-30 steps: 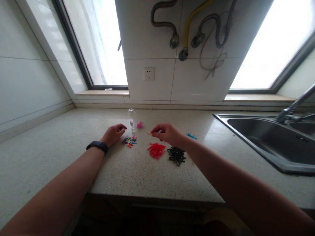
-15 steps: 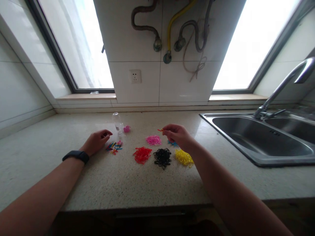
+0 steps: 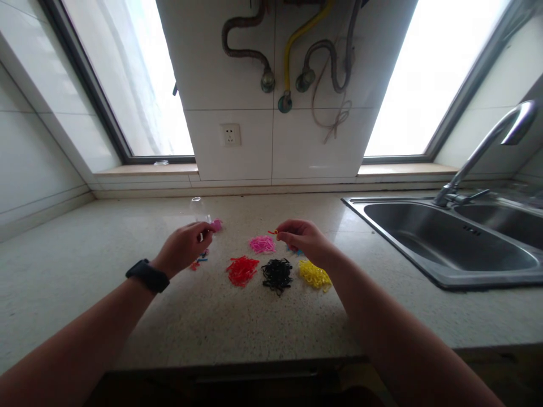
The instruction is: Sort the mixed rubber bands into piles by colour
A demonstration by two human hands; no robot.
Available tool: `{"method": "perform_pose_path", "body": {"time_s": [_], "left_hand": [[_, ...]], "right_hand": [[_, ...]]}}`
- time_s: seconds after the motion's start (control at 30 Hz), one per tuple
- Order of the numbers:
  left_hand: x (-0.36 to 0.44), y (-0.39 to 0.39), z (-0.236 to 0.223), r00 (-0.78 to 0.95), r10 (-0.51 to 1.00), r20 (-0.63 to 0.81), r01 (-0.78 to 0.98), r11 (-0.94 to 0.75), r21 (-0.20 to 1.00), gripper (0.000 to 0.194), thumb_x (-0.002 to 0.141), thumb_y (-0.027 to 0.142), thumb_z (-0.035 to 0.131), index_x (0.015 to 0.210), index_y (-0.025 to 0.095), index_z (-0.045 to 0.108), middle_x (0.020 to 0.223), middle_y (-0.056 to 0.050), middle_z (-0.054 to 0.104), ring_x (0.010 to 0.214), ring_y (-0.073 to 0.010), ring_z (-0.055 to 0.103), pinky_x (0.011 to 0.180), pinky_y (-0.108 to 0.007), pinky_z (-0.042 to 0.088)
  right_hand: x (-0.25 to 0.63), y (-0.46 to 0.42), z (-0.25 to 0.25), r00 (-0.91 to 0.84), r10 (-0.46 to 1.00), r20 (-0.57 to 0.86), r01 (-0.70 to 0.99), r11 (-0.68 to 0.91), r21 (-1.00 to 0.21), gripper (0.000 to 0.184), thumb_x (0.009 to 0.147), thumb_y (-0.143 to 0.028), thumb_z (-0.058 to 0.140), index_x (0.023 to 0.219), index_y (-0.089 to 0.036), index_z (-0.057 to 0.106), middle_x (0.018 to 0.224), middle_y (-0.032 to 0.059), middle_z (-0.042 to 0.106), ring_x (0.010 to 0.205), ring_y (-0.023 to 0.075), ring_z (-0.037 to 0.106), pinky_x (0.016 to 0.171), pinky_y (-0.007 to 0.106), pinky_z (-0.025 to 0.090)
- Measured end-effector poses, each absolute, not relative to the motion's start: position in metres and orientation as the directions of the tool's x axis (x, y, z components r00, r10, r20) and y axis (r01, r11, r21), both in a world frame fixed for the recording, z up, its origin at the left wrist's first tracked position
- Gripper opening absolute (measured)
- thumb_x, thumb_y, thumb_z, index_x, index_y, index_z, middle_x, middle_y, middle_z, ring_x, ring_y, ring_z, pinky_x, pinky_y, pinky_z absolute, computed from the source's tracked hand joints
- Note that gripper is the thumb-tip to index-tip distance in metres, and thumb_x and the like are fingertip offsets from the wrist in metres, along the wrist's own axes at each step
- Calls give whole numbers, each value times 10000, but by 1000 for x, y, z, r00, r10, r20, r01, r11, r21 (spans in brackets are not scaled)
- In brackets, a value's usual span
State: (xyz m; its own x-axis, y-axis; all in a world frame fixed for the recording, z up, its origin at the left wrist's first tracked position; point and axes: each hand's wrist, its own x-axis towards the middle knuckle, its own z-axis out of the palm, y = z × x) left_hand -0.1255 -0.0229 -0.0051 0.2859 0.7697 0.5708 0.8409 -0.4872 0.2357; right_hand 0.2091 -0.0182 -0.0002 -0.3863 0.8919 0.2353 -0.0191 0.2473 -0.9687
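Note:
My right hand (image 3: 302, 238) is closed in a pinch on small rubber bands (image 3: 275, 232), orange-red and yellow, held above the counter. My left hand (image 3: 184, 244) hovers over a mixed-colour pile of rubber bands (image 3: 202, 257) and hides most of it. Its thumb and fingertips are pressed together; what they hold, if anything, I cannot make out. Just beyond its fingertips are a pink cap (image 3: 216, 225) and a clear bottle (image 3: 197, 209), partly covered. Between my hands lie pink (image 3: 262, 245), red (image 3: 242, 271) and black (image 3: 277, 275) band piles. Yellow bands (image 3: 314, 275) and partly hidden blue bands (image 3: 293, 250) lie under my right hand.
A steel sink (image 3: 403, 254) with a faucet (image 3: 479, 152) is set into the counter (image 3: 220, 333) on the right. The tiled wall behind has a socket (image 3: 230, 134) and hoses (image 3: 288, 51). The counter's front edge runs close to me.
The view has swung right. My right hand has moved right, away from the pink pile, with the bands in its pinch. My left hand has shifted right, over the mixed pile, its fingers closed.

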Motion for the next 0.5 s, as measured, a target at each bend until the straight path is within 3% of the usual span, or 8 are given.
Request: {"method": "perform_pose_path", "body": {"time_s": [0.27,0.5], "left_hand": [[-57,-79,35,441,769,463,709,-615,346,245,928,336,572,1119,205,654,810,-9,649,680,-125,569,635,-264,428],[-39,-89,25,425,824,375,555,-564,611,302,920,401,605,1138,198,654,751,3,619,623,-110,518,574,-243,410]], "right_hand": [[198,-30,4,-469,857,214,-10,237,-971,267,734,-390,791,866,-168,722,625,-25,569,528,69,404,481,237,294],[188,-40,9,-537,818,206,-5,241,-971,261,725,-368,801,845,-153,716,662,-22,591,573,69,441,512,228,296]]}}
